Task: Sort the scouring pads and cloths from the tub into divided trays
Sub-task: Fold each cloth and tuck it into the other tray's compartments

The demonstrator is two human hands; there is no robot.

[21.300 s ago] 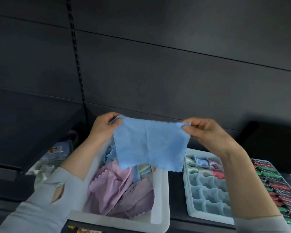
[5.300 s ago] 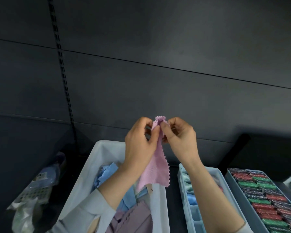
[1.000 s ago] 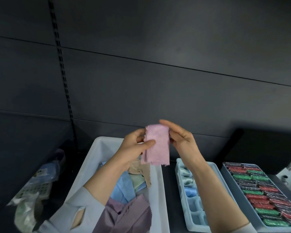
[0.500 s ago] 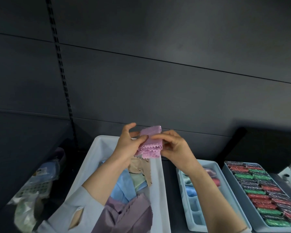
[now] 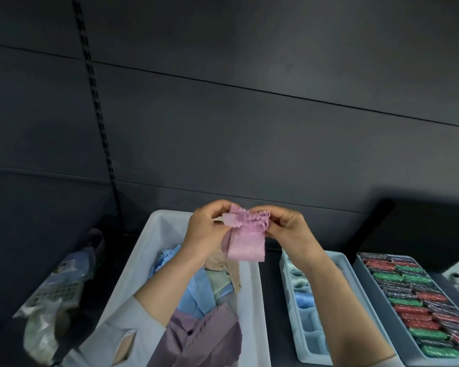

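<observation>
While it hangs folded above the white tub (image 5: 154,250), the pink cloth (image 5: 245,241) is pinched at its top edge by your left hand (image 5: 206,234) and right hand (image 5: 289,230). Loose cloths (image 5: 196,290) fill the tub, and the divided tray (image 5: 306,324) sits just to its right.

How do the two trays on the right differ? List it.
The pale blue tray is narrow and split into small cells, most of them bare; the grey tray is wider and packed with red, green and dark pads. The blue one holds a few soft cloth bundles. Both are long, rectangular and lie side by side.
</observation>
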